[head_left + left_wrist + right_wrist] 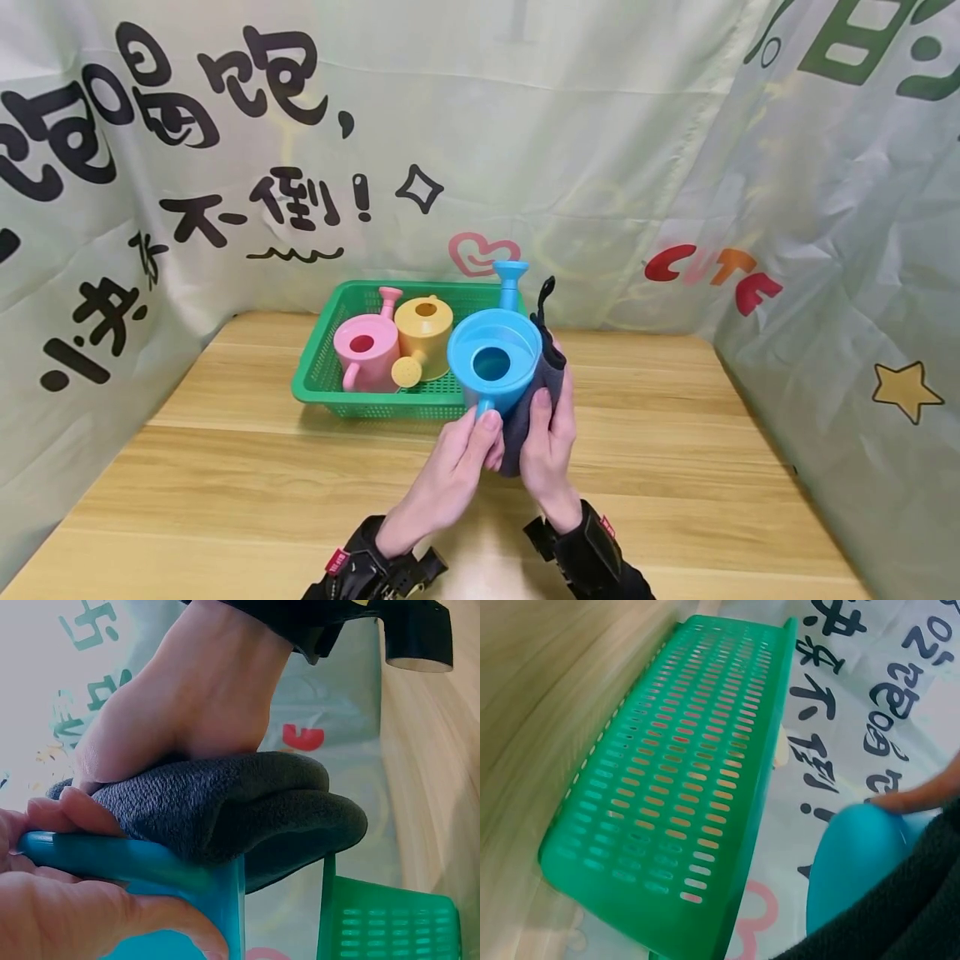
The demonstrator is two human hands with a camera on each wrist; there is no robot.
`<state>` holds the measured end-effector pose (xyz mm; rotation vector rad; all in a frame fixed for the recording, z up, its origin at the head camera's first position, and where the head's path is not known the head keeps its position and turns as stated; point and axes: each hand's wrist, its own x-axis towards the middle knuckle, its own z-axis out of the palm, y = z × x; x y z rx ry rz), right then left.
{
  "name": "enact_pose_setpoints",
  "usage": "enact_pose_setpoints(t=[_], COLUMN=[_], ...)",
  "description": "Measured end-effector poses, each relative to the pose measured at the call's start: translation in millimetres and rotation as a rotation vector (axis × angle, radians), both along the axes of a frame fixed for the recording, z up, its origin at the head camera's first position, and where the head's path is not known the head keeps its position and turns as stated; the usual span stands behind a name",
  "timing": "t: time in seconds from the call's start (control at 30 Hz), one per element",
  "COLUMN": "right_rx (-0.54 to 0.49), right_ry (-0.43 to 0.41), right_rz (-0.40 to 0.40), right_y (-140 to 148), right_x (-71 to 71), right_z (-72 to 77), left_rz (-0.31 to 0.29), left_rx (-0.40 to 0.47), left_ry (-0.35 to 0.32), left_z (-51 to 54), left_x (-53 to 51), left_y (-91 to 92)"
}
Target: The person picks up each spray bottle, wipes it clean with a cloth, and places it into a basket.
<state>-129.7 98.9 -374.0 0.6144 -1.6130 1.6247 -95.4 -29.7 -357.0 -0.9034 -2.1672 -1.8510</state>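
Observation:
In the head view a blue toy watering can [493, 337] is held up in front of the basket's right part, its spout pointing away. My left hand [457, 467] grips the can by its handle, thumb on top. A folded dark grey cloth [517, 433] with a black hanging loop lies against the can's right side. My right hand [551, 433] holds this cloth against the can. The left wrist view shows the cloth [225, 802] folded between the right hand and the blue can [180, 885]. In the right wrist view the can [855, 862] is partly hidden behind the cloth.
A green perforated basket [318, 379] stands at the back of the wooden table [300, 500]. Inside it are a pink watering can [367, 342] and a yellow watering can [425, 329]. Printed fabric [600, 167] hangs behind and along both sides of the table.

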Motion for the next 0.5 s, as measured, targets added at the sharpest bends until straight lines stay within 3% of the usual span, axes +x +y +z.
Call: enact_pose_setpoints(t=[0.5], right_rx=[0.036], right_ry=[-0.237], right_rz=[0.105], right_y=[31.5], right_x=[-2.8], right_z=[16.2], left_rz=[-0.041], left_rx=[-0.088], left_ry=[-0.027], left_z=[4.9], left_x=[-2.1], left_y=[-7.9])
